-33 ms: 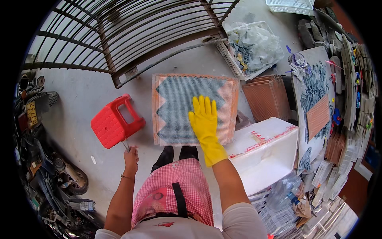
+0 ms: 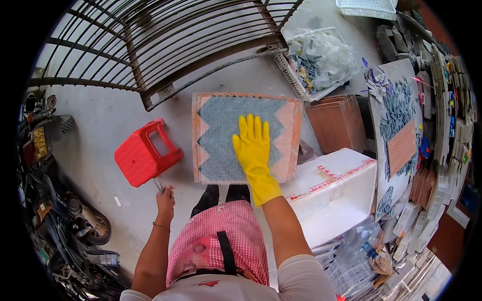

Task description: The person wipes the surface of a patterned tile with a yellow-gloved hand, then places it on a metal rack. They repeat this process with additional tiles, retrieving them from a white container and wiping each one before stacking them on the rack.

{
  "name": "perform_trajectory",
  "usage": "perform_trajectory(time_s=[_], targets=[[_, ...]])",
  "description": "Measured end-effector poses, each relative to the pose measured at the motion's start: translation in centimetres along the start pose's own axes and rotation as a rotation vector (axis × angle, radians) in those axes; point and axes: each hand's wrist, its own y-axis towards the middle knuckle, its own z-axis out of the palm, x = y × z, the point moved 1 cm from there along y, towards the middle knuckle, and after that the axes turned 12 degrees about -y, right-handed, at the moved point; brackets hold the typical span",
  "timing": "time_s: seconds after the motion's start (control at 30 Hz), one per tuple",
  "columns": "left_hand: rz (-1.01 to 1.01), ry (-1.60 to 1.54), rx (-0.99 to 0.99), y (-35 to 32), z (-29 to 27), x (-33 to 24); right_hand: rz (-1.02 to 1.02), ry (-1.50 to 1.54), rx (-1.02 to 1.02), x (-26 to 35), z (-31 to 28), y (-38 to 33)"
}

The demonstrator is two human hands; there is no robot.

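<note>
A square mosaic sheet (image 2: 244, 136) lies flat on the grey concrete floor (image 2: 100, 120) just ahead of the person's knees — a grey-blue field of small tiles under white mesh, edged left and right by orange zigzag borders. The right hand (image 2: 252, 145), in a yellow rubber glove, rests palm down on the sheet's middle, fingers straight and slightly spread. The bare left hand (image 2: 164, 196) is closed around a thin metal tool (image 2: 157, 184) whose kind is hard to make out; it sits just beside a red plastic stool (image 2: 143, 153) tipped on its side. To the right stands a white foam box (image 2: 337, 195), with a stack of terracotta tiles (image 2: 335, 123) behind it. A curved metal gate (image 2: 150, 45) crosses the top, and a parked motorbike (image 2: 55, 200) lines the left edge.
</note>
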Motion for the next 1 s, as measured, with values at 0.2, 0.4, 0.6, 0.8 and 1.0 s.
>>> perform_trajectory(time_s=[0.2, 0.4, 0.6, 0.8, 1.0], targets=[[0.035, 0.117, -0.047, -1.7, -3.6, 1.3, -0.268, 0.165, -0.041, 7.9, 1.0, 0.5], [0.08, 0.113, -0.057, -2.3, -5.8, 0.6, -0.289, 0.17, 0.064, 7.5, 1.1, -6.7], [0.056, 0.086, -0.071, -1.8, -7.7, 2.4, -0.257, 0.122, 0.007, 8.8, 1.4, -2.2], [0.066, 0.167, -0.009, -3.8, -6.3, 1.4, -0.274, 0.109, 0.062, 8.6, 2.0, -3.5], [0.084, 0.173, 0.055, -1.6, -3.9, 1.2, -0.236, 0.107, -0.016, 9.4, 2.0, -0.2]])
